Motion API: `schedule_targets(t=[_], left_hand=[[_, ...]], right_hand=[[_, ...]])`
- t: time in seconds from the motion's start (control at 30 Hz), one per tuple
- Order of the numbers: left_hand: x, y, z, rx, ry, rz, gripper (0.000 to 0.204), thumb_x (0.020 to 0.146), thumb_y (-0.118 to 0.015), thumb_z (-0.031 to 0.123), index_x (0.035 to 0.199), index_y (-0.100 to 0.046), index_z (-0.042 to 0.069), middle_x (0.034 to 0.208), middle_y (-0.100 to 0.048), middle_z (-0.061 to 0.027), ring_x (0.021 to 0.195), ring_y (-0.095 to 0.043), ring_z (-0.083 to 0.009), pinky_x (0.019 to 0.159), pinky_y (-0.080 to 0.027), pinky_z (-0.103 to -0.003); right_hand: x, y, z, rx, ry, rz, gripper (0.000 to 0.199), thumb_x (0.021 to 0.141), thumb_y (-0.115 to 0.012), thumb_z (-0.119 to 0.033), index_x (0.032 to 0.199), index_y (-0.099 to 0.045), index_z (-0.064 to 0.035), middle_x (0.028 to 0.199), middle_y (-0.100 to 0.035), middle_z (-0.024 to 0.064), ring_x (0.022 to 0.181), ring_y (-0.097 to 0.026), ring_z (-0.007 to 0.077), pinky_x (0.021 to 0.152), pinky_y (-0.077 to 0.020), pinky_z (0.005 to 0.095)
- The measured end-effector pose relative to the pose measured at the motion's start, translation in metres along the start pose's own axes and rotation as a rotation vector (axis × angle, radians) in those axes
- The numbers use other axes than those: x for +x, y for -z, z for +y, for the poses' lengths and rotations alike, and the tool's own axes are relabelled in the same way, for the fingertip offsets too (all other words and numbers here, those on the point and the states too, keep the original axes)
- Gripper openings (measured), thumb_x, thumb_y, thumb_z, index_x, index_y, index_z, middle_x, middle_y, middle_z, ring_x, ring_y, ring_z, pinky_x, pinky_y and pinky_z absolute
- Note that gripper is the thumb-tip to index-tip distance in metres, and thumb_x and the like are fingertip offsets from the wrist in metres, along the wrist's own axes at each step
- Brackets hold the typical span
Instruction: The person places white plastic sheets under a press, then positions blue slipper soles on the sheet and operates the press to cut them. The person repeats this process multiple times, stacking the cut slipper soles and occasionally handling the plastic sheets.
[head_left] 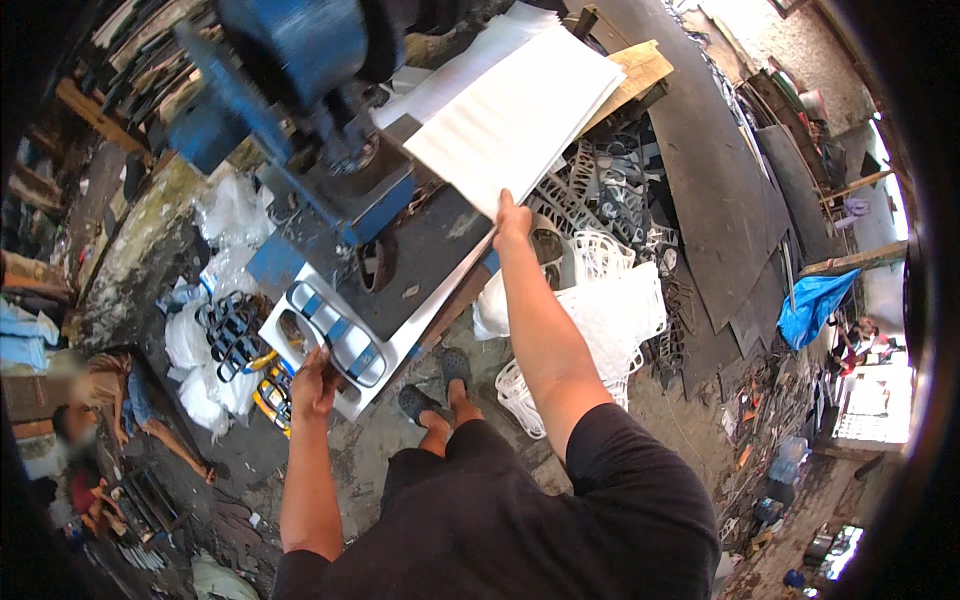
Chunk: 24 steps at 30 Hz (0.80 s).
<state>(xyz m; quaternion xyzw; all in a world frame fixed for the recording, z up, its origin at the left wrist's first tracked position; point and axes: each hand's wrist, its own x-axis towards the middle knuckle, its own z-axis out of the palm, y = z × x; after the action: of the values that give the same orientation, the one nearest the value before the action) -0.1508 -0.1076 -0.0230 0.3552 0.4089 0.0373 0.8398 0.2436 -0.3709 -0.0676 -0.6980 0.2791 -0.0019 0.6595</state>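
My left hand (313, 385) closes on the near edge of a sole-shaped metal cutting die (338, 333) with crossbars. The die lies at the near left corner of a white sheet (400, 345) on the work table; whether my fingers also catch that sheet I cannot tell. My right arm reaches forward, and my right hand (513, 220) pinches the near corner of a stack of white sheets (515, 110). Between my hands is the dark table pad (440, 250), with a blue press machine (340, 190) over its far left side. A small dark curved piece (376, 265) sits below the press head.
White cut-out scraps (600, 300) heap on the floor right of the table. Large dark sheets (710, 190) lean beyond them. Clear plastic bags (200, 360) and dark strap pieces (235, 335) lie at left. Other people (130, 400) sit at far left. A blue tarp (815, 305) hangs at right.
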Motion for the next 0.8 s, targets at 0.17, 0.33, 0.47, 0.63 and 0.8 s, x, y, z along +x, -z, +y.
schedule_targets(t=[0.17, 0.33, 0.47, 0.63, 0.8], left_hand=[[0.020, -0.012, -0.004, -0.047, -0.005, 0.013, 0.039, 0.100, -0.049, 0.009, 0.138, -0.044, -0.003, 0.109, -0.067, -0.0085, 0.093, -0.068, -0.0175, 0.077, -0.058, -0.030], [0.039, -0.051, 0.001, 0.005, 0.003, 0.057, 0.043, 0.099, -0.044, 0.005, 0.142, -0.039, -0.002, 0.114, -0.066, -0.0097, 0.093, -0.068, -0.0188, 0.075, -0.058, -0.032], [0.063, -0.017, -0.012, -0.104, -0.063, -0.306, 0.040, 0.099, -0.038, 0.007, 0.137, -0.047, 0.000, 0.117, -0.066, -0.0086, 0.093, -0.067, -0.0178, 0.074, -0.057, -0.031], [0.045, -0.055, -0.010, 0.304, -0.102, 0.071, 0.031, 0.098, -0.051, 0.020, 0.125, -0.060, 0.006, 0.103, -0.069, -0.0037, 0.091, -0.063, -0.0145, 0.081, -0.049, -0.030], [0.045, -0.080, 0.071, 1.232, -0.773, 0.458, 0.028, 0.093, -0.056, 0.025, 0.113, -0.065, 0.007, 0.092, -0.066, -0.0258, 0.090, -0.062, -0.0471, 0.075, -0.049, -0.053]], right_hand=[[0.008, -0.003, -0.009, 0.067, 0.073, 0.083, 0.053, 0.097, -0.058, -0.030, 0.121, -0.043, 0.0151, 0.125, -0.053, 0.0298, 0.112, -0.055, 0.0344, 0.098, -0.0414, 0.0410], [0.042, 0.009, -0.026, -0.003, 0.046, 0.069, 0.051, 0.100, -0.053, -0.030, 0.122, -0.040, 0.0138, 0.126, -0.050, 0.0324, 0.115, -0.053, 0.0395, 0.098, -0.0408, 0.0440], [0.057, -0.014, -0.018, -0.186, 0.121, 0.117, 0.052, 0.099, -0.053, -0.031, 0.121, -0.041, 0.0142, 0.129, -0.049, 0.0340, 0.120, -0.050, 0.0438, 0.100, -0.0398, 0.0464], [0.032, 0.025, -0.031, -0.160, 0.029, -0.044, 0.057, 0.098, -0.057, -0.040, 0.119, -0.044, 0.0118, 0.117, -0.058, 0.0289, 0.106, -0.057, 0.0357, 0.094, -0.0443, 0.0429], [-0.152, 0.081, -0.002, 0.037, -0.144, -0.523, 0.030, 0.096, -0.059, -0.026, 0.112, -0.056, -0.0014, 0.093, -0.057, 0.0045, 0.087, -0.056, 0.0136, 0.079, -0.0463, 0.0303]])
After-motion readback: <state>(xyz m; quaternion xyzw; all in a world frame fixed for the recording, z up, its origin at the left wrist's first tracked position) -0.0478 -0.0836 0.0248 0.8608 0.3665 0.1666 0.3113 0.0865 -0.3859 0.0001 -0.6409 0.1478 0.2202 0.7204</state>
